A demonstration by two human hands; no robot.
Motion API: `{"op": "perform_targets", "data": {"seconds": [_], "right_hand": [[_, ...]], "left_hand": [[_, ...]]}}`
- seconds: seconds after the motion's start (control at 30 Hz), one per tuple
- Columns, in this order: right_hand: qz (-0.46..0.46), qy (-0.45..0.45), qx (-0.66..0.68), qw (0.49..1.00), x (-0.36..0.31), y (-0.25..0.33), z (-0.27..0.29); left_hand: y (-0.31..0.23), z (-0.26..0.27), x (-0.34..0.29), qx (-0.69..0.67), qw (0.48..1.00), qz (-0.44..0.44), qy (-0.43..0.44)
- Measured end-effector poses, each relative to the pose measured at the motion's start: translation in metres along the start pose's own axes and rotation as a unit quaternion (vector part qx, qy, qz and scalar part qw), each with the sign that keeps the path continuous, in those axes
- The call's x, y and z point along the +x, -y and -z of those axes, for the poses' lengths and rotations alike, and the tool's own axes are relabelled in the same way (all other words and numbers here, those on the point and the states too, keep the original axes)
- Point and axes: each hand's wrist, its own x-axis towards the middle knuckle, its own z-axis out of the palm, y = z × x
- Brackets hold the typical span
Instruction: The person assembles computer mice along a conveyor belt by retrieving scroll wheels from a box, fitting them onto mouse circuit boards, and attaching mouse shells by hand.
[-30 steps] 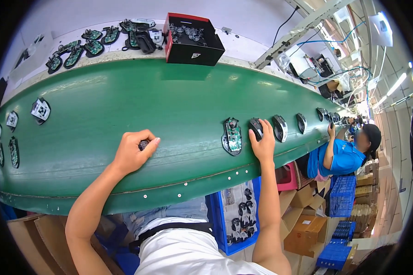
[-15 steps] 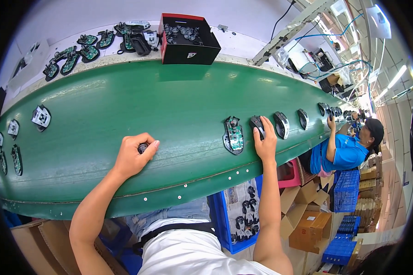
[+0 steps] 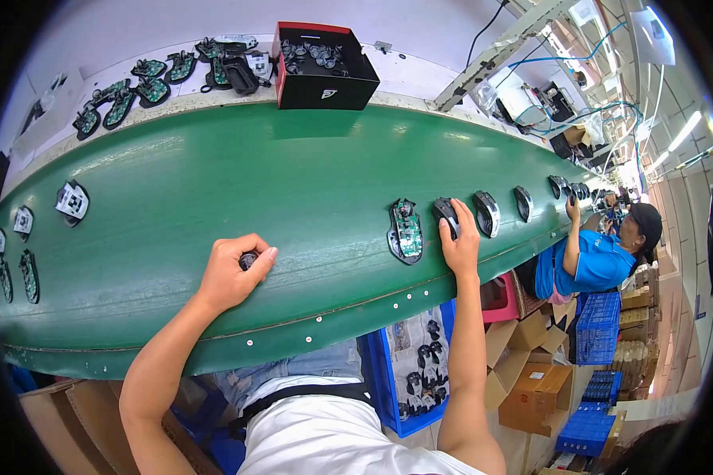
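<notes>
On the long green tabletop (image 3: 309, 170), the person's right hand (image 3: 461, 237) lies over a black, curved computer mouse (image 3: 444, 212). Its thumb and fingers are closed around the near and right sides of this mouse; how firmly they press, I cannot tell. The mouse rests on the surface, between an open black mouse base with a bare green circuit board (image 3: 406, 232) at its left and a black mouse with silvery side (image 3: 487, 214) at its right. The left hand (image 3: 236, 271), well apart, is curled on a small, dark, round part (image 3: 248, 260), mostly hidden by the fingers.

As I judge, the step in hand is a holding one: each hand has its own piece in the grip, and the two pieces are not joined. Any next move of the mouse calls for an even hold from both sides, and for enough care not to knock the open base, whose board has no cover and seems easy to damage.
</notes>
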Motion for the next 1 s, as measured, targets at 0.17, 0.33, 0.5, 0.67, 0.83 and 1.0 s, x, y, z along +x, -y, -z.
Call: {"op": "perform_targets", "data": {"seconds": [0.17,0.33,0.5,0.67,0.83,1.0], "right_hand": [[0.0,0.004,0.003,1.0,0.0,-0.002,0.001],[-0.006,0.013,-0.006,1.0,0.0,-0.004,0.003],[-0.002,0.009,-0.002,1.0,0.001,-0.007,0.003],[0.001,0.009,0.0,1.0,0.001,-0.011,0.003],[0.001,0.014,-0.007,1.0,0.001,-0.012,0.005],[-0.002,0.024,-0.004,1.0,0.002,-0.013,0.007]], "left_hand": [[0.0,-0.002,-0.001,0.008,1.0,-0.008,0.002],[0.0,-0.003,-0.003,0.006,1.0,-0.002,0.005],[-0.001,-0.005,-0.004,0.006,1.0,-0.008,0.005],[0.001,-0.005,-0.004,0.017,1.0,-0.017,0.012],[0.0,-0.006,-0.005,0.019,1.0,-0.019,0.011],[-0.001,-0.005,-0.005,0.031,0.999,-0.031,0.011]]}}
